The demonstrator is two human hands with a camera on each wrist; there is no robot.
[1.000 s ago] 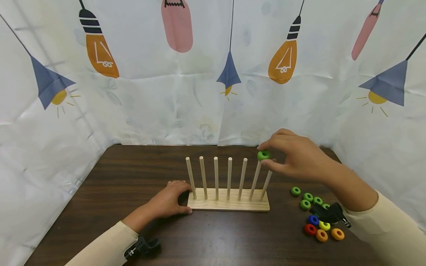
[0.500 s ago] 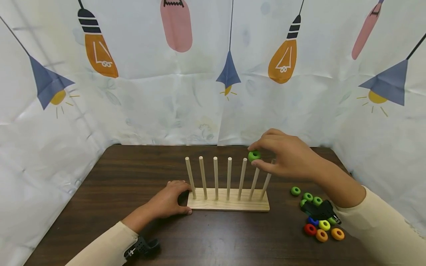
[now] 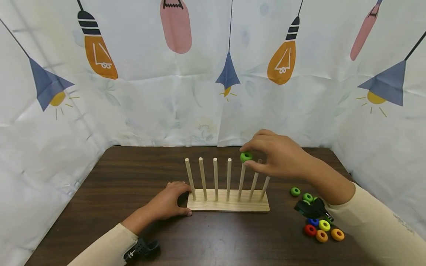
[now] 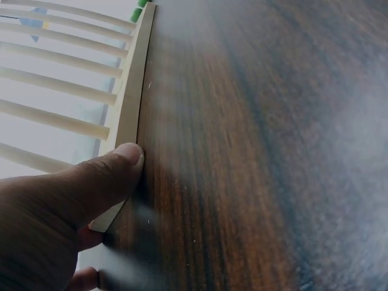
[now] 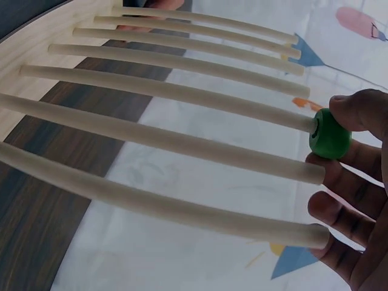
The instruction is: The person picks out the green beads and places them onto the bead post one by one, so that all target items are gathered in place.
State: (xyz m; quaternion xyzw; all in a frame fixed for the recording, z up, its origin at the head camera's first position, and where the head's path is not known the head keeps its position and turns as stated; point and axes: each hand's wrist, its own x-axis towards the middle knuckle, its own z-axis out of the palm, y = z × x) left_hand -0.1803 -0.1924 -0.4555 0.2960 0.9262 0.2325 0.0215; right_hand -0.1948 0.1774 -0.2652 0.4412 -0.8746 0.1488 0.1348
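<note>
A wooden peg stand with a row of several upright pegs is on the table. My left hand holds its left end, thumb along the front edge and fingers behind. Above the stand, my right hand pinches a green ring between thumb and fingers. In the right wrist view the ring's hole meets the tip of the third peg from the right. Other fingers of that hand lie close to the tips of the two rightmost pegs. No rings sit on the pegs.
Right of the stand lie loose rings: several green ones, a blue ring, a yellow ring, a red ring and two orange rings. The right wrist strap hides some. A printed curtain stands behind the table.
My right hand has moved left with the green ring, from the second peg from the right to the third. The left hand and the stand stay in place.
</note>
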